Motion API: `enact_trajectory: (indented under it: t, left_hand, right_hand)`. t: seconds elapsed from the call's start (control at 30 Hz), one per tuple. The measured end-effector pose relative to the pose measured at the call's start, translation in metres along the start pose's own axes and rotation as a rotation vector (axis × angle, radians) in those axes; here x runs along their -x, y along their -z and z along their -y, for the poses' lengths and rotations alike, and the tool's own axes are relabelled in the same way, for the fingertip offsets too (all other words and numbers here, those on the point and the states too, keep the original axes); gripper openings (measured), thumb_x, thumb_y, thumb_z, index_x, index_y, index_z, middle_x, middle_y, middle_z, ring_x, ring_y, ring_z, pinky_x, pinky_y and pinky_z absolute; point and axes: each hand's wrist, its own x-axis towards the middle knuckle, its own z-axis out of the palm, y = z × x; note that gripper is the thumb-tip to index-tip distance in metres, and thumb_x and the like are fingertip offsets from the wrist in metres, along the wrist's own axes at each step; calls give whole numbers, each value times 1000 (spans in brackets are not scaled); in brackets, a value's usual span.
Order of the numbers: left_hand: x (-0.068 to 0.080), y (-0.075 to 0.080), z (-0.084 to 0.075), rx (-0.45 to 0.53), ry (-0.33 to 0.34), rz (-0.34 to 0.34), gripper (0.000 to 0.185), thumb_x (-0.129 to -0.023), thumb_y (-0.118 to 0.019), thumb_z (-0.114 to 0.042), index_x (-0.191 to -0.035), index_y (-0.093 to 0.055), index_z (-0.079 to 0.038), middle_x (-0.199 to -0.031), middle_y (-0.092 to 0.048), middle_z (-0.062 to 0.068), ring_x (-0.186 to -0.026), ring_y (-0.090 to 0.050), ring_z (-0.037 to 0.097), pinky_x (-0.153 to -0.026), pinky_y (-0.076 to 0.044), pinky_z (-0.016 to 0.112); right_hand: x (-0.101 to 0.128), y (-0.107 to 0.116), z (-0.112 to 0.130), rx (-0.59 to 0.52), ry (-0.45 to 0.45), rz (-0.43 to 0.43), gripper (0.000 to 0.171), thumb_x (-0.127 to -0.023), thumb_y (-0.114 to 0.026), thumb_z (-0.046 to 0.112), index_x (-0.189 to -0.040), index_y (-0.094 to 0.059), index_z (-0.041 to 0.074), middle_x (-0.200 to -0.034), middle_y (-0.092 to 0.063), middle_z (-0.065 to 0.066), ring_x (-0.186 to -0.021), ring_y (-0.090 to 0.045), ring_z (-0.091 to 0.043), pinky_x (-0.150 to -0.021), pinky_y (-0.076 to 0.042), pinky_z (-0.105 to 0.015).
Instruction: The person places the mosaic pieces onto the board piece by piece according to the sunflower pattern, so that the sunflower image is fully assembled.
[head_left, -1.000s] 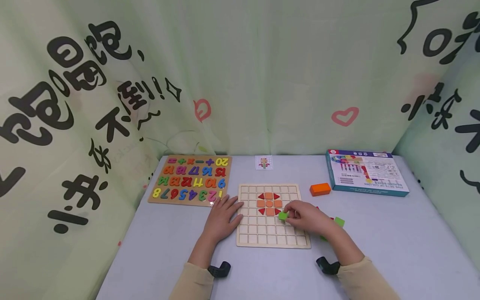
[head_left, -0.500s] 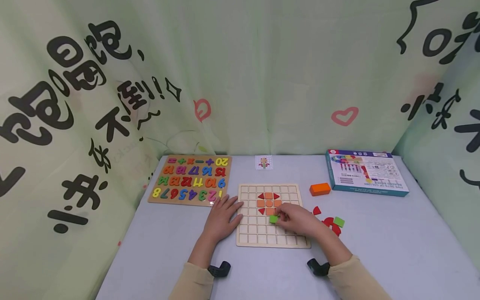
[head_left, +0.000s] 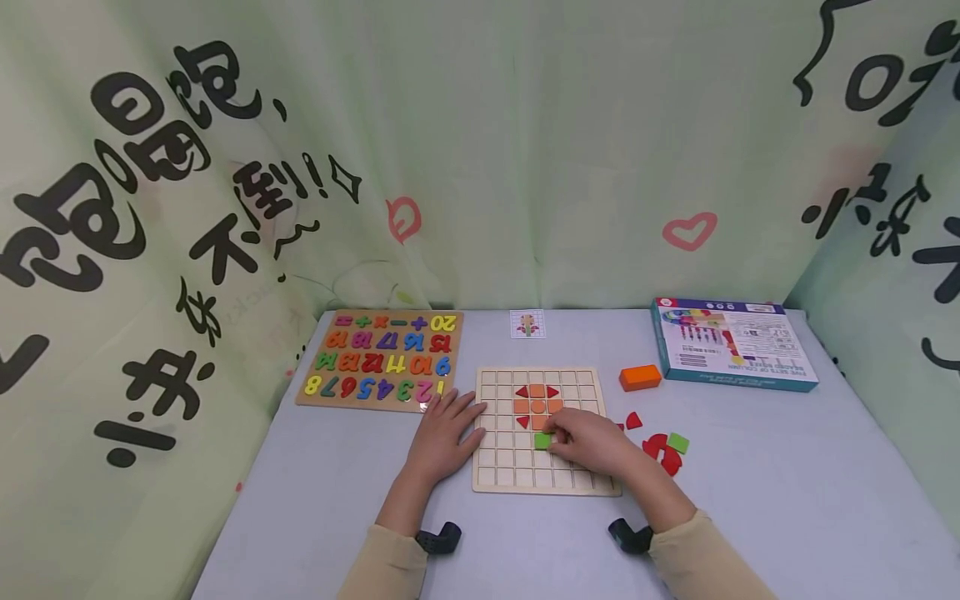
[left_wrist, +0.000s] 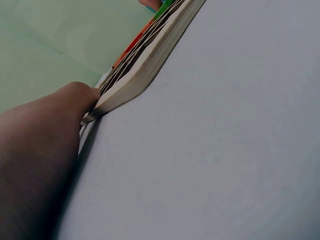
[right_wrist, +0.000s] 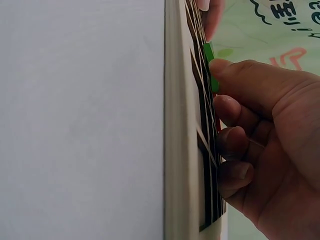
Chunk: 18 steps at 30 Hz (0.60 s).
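The wooden grid board [head_left: 506, 483] lies in the middle of the table. My left hand [head_left: 442, 437] rests at its left edge with fingers spread; in the left wrist view the thumb [left_wrist: 77, 95] touches the board's corner. With thumb and fingertips my right hand [head_left: 588, 442] holds a green square tile [head_left: 542, 442] at a cell just below the orange tiles [head_left: 537, 407]. The right wrist view shows the thumb on the green tile's [right_wrist: 209, 55] face, the other fingers curled. Red triangles [head_left: 522, 422] sit at the corners of the orange cross, the lower right one hidden by the right hand.
Right of the board lie red pieces [head_left: 655, 444], a green tile [head_left: 678, 442] and an orange block [head_left: 640, 378]. A number puzzle board [head_left: 375, 400] stands back left, a pattern card [head_left: 527, 324] behind the grid, a box [head_left: 735, 346] at back right.
My right hand has moved left with the green tile, from beside the lower right red triangle to below the orange cross. Red pieces at the right have come into view. The left hand stays put.
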Motion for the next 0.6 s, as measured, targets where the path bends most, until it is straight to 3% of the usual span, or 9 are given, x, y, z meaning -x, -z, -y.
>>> enact_trajectory:
  t: [0.6]
  left_hand:
    - [-1,-2,1,-2,3,4,50,-97,-49,-54,-143,-52,-35,-156,-43,-8,-151,-26,22,-125,-18,50]
  right_hand:
    - [1,-1,5,4,3,-25,21,-85,-77,26,-104,-70,24,-75,-52,10,-76,-50,-8,-63,-42,-26]
